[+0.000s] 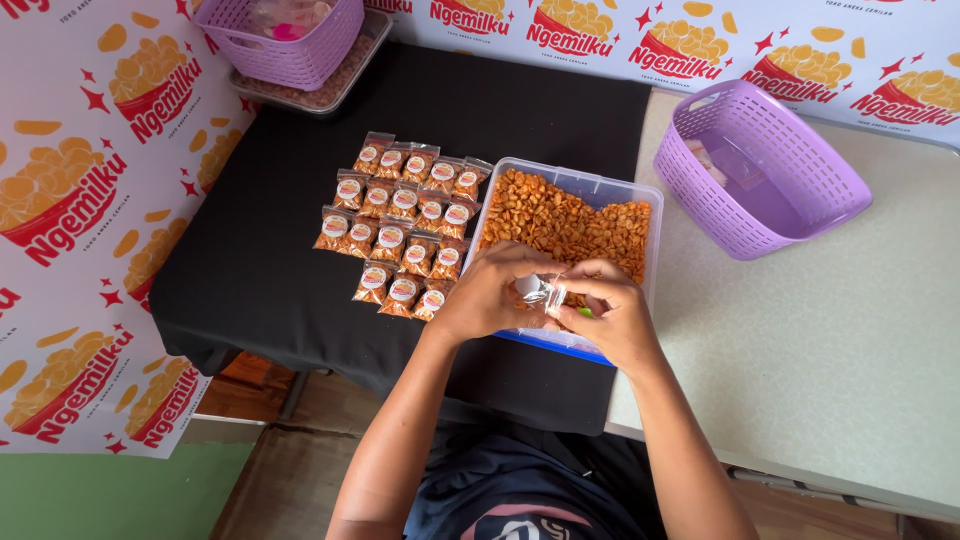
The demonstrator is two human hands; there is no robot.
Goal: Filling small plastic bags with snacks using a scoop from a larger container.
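Both hands are pinching a small clear pouch (pixel 540 292) over the tub (pixel 640 195) of orange snacks: left hand (pixel 490 295) and right hand (pixel 605 310) clamped on its edges. Filled packets (pixel 400 230) with round white labels are lying in rows on the black cloth (pixel 250 250); a purple basket (pixel 760 170) is sitting right.

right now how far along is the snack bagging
Done: rows of small sealed snack packets with round labels lie on the black cloth. In hand: the left hand and right hand both pinch one small clear bag above the clear tub. Left: the tub holds plenty of loose orange snacks, so much remains unbagged.
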